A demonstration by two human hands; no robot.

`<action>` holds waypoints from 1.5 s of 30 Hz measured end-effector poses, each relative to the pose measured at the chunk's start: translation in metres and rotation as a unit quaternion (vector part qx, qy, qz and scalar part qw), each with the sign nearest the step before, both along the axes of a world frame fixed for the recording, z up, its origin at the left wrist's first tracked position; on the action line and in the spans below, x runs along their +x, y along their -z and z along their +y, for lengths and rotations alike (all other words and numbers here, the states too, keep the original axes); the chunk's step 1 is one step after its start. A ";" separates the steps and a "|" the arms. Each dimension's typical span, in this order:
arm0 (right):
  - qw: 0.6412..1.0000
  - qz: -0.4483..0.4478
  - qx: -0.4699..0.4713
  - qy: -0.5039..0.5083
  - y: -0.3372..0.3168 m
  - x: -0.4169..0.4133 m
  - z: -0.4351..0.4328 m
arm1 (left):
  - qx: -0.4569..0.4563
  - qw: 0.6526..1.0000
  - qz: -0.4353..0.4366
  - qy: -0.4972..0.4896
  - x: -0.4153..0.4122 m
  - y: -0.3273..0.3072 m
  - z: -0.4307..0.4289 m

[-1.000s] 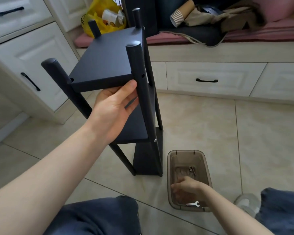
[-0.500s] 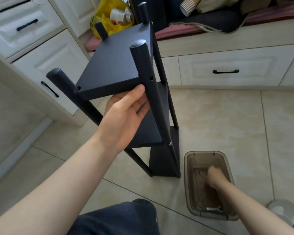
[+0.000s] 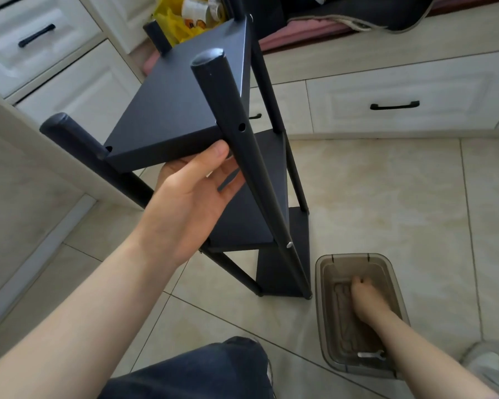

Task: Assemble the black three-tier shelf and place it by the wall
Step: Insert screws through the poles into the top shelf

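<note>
The black three-tier shelf [image 3: 185, 96] stands on the tile floor, leaning toward me. My left hand [image 3: 190, 203] grips the front edge of its top board, thumb on the edge and fingers underneath, beside the near right post. That post shows an empty screw hole [image 3: 242, 127] at the top board and a silver screw [image 3: 289, 245] at the middle board. My right hand [image 3: 366, 300] reaches into a brown see-through box [image 3: 319, 298] on the floor, its fingertips bent down at the far end; whatever they touch is hidden. A small wrench [image 3: 370, 355] lies at the box's near end.
White cabinets with black handles [image 3: 394, 105] line the left side and the back. A yellow bag [image 3: 173, 21] and a pink-cushioned bench sit behind the shelf. My knee in dark trousers [image 3: 202, 370] is low in the middle, and a shoe [image 3: 490, 367] shows at the lower right.
My right hand has slid from the near part of the box to its far end. My left hand keeps its hold on the top board. The view has tipped lower.
</note>
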State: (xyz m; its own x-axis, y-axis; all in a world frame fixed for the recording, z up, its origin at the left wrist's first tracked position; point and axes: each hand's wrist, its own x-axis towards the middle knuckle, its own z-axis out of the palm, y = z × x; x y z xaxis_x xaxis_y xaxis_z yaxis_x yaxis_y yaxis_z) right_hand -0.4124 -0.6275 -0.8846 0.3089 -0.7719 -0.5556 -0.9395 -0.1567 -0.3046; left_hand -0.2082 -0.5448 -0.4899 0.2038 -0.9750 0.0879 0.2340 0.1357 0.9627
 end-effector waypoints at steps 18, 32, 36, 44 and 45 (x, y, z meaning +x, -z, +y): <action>0.998 -0.031 -0.011 -0.054 -0.004 -0.003 0.017 | -0.002 1.000 -0.004 0.004 0.001 -0.001 -0.001; 0.994 -0.093 0.015 -0.051 -0.156 0.007 -0.013 | 0.008 0.998 0.027 -0.049 -0.014 -0.008 0.006; 0.970 -0.191 0.055 -0.141 -0.270 0.020 -0.038 | 0.002 0.997 0.052 -0.064 -0.016 -0.006 0.008; 0.893 -0.433 0.033 -0.115 -0.406 0.005 -0.014 | -0.002 0.997 0.054 -0.054 -0.009 -0.004 0.007; 0.887 -0.450 0.027 -0.103 -0.409 0.001 -0.008 | -0.001 0.997 0.052 -0.054 -0.008 -0.004 0.006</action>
